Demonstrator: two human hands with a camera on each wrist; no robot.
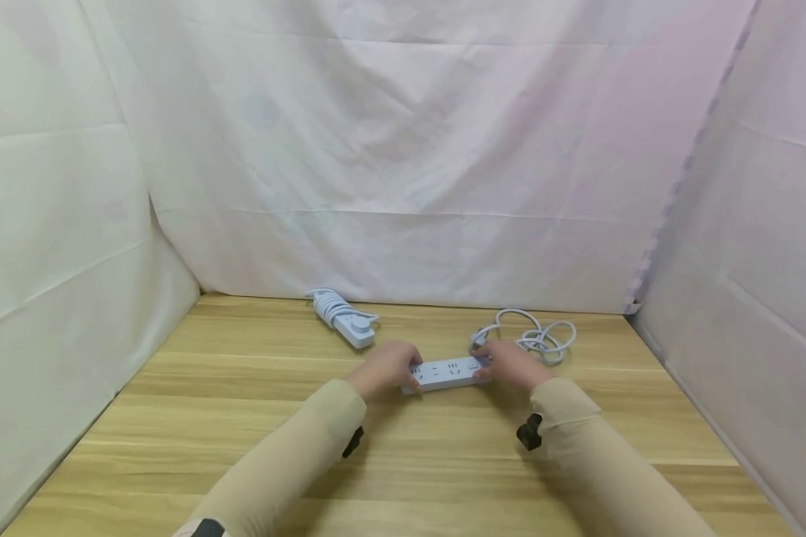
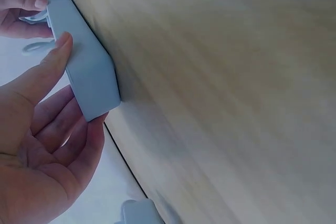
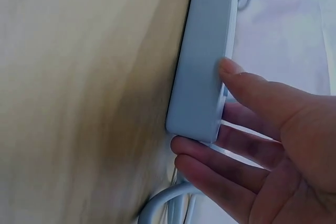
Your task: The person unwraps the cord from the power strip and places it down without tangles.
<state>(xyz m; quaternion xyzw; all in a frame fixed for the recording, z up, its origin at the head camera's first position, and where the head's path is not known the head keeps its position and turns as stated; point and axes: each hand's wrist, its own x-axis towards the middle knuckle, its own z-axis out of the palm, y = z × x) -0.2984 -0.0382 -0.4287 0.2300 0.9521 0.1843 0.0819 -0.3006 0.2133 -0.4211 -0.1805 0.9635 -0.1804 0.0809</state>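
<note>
A white power strip (image 1: pixel 443 372) lies across the middle of the wooden table, its sockets facing up. Its left end is gripped by my left hand (image 1: pixel 391 368), the thumb (image 2: pixel 55 56) on the near side and the fingers round the far side and end. At the other end my right hand (image 1: pixel 508 364) holds it the same way, thumb (image 3: pixel 247 80) along the near side. The strip's white cord (image 1: pixel 540 339) runs out behind the right hand in loose loops. In both wrist views the strip's long side sits right at the tabletop.
A second white power strip (image 1: pixel 354 328), its cord wound round it, lies farther back to the left. White cloth (image 1: pixel 403 164) hangs behind the wooden table (image 1: pixel 242 403) and along both sides.
</note>
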